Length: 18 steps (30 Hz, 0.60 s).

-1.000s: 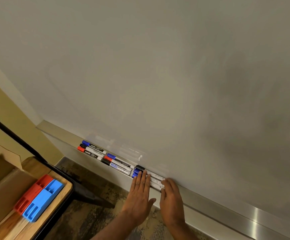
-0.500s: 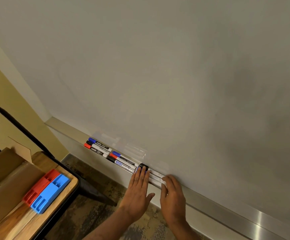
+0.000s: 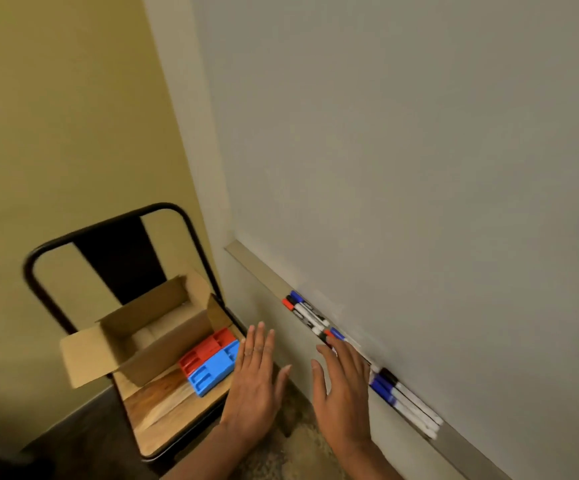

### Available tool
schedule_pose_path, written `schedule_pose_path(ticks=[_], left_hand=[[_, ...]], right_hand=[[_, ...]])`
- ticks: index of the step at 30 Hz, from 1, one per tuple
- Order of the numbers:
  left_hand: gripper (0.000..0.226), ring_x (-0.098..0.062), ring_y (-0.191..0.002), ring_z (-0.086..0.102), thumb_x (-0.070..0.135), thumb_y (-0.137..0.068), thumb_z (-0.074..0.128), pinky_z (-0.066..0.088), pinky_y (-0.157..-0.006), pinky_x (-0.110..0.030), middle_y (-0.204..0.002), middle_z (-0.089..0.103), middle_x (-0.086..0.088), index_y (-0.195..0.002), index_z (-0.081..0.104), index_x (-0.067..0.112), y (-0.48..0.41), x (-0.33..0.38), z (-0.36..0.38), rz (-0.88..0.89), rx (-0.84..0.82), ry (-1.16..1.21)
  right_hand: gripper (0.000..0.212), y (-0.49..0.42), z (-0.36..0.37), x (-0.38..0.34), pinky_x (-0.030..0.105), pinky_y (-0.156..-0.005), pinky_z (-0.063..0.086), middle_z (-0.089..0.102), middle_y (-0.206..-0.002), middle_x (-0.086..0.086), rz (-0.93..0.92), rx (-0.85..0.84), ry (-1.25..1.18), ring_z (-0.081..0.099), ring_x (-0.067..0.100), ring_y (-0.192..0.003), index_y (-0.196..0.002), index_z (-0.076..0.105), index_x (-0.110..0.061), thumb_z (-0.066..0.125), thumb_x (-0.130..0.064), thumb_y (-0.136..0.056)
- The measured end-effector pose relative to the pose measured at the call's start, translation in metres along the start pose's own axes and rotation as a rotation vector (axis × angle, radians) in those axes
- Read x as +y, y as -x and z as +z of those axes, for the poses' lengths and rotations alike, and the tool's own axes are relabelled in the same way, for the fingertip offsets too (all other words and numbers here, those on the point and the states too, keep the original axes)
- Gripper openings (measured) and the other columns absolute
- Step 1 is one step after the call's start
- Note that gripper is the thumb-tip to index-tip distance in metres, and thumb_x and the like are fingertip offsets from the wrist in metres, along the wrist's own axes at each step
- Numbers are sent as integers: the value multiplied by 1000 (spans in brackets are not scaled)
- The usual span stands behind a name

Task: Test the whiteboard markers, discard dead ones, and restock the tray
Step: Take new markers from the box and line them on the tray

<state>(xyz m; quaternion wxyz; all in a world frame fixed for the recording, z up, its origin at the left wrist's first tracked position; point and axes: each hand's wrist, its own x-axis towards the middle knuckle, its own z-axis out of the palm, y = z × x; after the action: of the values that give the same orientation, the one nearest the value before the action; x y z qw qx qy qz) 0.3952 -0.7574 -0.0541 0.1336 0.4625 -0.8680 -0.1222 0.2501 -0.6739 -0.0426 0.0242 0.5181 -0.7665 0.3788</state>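
Left hand (image 3: 257, 379) is hovering flat, fingers straight and slightly spread, holding nothing, over the gap between the chair (image 3: 163, 410) and the wall strip under the whiteboard (image 3: 419, 168). Right hand (image 3: 341, 389) is hanging equally flat and empty just beside it, its fingertips reaching over the middle stretch of the marker tray (image 3: 257, 268). Whether they are touching the pens there, I cannot tell.

All the whiteboard markers in view are lying capped in the tray, end to end in 3 bunches. The far bunch (image 3: 303, 311) is showing blue, black and red caps. The middle bunch (image 3: 333, 336) is mostly hiding under the right hand. The near bunch (image 3: 402, 400) is showing 1 black and 2 blue caps. On the chair seat an open cardboard box (image 3: 142, 341) is sitting beside a red holder (image 3: 208, 348) and a blue holder (image 3: 212, 372); what the box is holding is not clear.

Judging from the bare board and the empty hands, the person is pausing between grasps, either squaring up the row in the tray or turning toward the chair for supplies. If testing is what is coming, the next move is calling for a pinch on 1 barrel, lifting it clear of its close neighbours without rolling them off the shallow ledge, while the other hand is pulling the cap. If restocking is coming, the left hand is sitting nearer the box and holders.
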Motion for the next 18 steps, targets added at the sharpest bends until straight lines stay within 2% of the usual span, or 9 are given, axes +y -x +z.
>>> schedule_pose_path(ticks=[2,5,8,11,14,16,18], left_hand=[[75,-14,-156,-12,64,-103,15,-3,-125,-35,-170,-5,-1,-162,9,18,5,-29,-21,-59,56,26],[78,-10,-154,-18,67,-100,9,-4,-126,-36,-170,-10,2,-162,5,20,10,-75,-50,-141,99,41],[75,-10,-154,-20,63,-102,14,-7,-127,-34,-169,-11,1,-161,3,19,14,-124,-75,-175,144,33],[76,-11,-155,-17,63,-100,9,-8,-126,-31,-169,-3,0,-162,10,18,17,-176,-95,-217,125,21],[75,-12,-154,-17,63,-99,6,-7,-125,-33,-168,-5,1,-161,11,20,15,-214,-106,-266,83,69],[65,-11,-153,-16,55,-105,16,-7,-123,-32,-169,-3,1,-161,13,22,13,-235,-105,-315,53,90],[59,-10,-151,-16,46,-107,22,-8,-122,-31,-170,0,0,-160,15,22,11,-250,-100,-343,29,96]], right_hand=[[32,-9,14,-30,44,-105,43,58,-137,-1,-50,-32,-22,47,18,-133,-123,66,-20,49,-35,-100],[33,-22,36,-72,43,-111,37,54,-144,0,-155,-76,-34,41,18,-139,-128,62,-19,53,-33,-99],[41,-37,61,-116,39,-117,31,45,-153,-2,-205,-161,-44,30,15,-146,-137,55,-21,44,-41,-102],[43,-53,87,-158,40,-118,31,43,-153,-1,-279,-229,-25,28,15,-146,-138,52,-23,41,-44,-102],[45,-70,106,-188,41,-120,28,37,-157,-2,-307,-343,-13,22,13,-148,-143,46,-25,39,-45,-103],[46,-79,119,-203,32,-121,20,31,-160,-5,-303,-437,-22,16,11,-149,-147,41,-27,39,-44,-104],[46,-87,133,-214,24,-116,13,30,-160,-7,-308,-506,-26,15,8,-148,-148,39,-28,40,-42,-104]])
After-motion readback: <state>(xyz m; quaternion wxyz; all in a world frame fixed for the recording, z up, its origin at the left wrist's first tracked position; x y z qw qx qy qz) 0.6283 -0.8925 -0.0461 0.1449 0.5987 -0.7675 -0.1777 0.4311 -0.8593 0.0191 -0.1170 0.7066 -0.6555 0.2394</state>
